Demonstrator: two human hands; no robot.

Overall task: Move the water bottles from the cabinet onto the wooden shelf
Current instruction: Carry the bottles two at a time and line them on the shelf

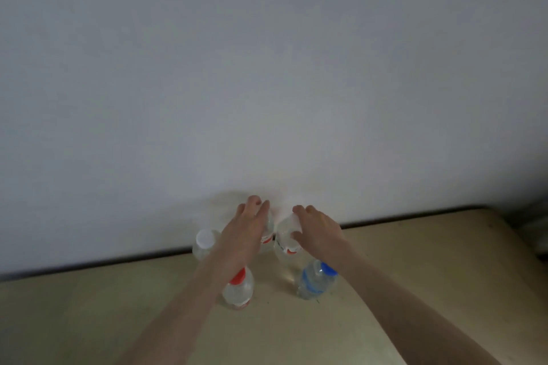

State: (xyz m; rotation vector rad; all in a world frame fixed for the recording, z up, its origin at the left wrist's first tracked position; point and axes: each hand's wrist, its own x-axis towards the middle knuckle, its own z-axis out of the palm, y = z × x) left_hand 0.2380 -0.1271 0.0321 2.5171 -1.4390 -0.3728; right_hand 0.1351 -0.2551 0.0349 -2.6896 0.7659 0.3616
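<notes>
Several clear water bottles stand on a pale wooden surface (415,290) close to the wall. My left hand (247,231) covers the top of a bottle with a red-and-white label (267,238). My right hand (317,231) grips the top of a second bottle with a similar label (286,246). A white-capped bottle (204,243) stands to the left. Nearer me a red-capped bottle (238,289) sits under my left forearm, and a blue-capped bottle (317,280) stands by my right wrist. The two held bottles stand side by side, almost touching.
A plain white wall (267,68) rises right behind the bottles, with a dark gap along the surface's back edge. The surface's rounded right corner (504,216) lies at the right, with something dark beyond it.
</notes>
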